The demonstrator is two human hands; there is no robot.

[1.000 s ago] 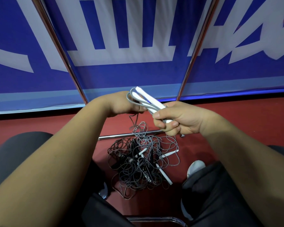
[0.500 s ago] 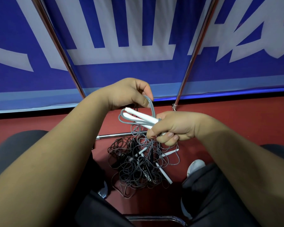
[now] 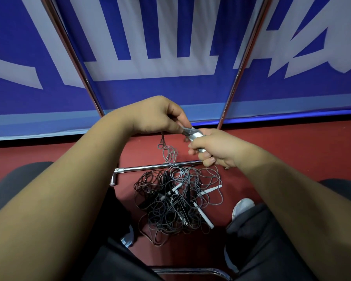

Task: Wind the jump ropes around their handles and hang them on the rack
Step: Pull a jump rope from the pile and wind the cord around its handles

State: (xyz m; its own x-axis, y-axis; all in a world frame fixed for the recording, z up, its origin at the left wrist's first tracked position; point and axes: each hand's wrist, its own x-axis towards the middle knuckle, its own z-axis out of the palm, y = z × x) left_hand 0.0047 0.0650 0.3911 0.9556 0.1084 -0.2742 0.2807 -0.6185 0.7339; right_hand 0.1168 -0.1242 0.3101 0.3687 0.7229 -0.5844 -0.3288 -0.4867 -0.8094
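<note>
Blue banner [image 3: 170,94], red floor [image 3: 292,149], one white shoe [image 3: 242,205].

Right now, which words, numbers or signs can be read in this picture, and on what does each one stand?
Blue banner: only the lower parts of big white characters show, cut off by the top edge; not readable.
White handles gripped by the right hand: no print visible.
Grey cord pinched by the left hand: no marks.
Loose handles in the floor pile: too small to tell.
</note>
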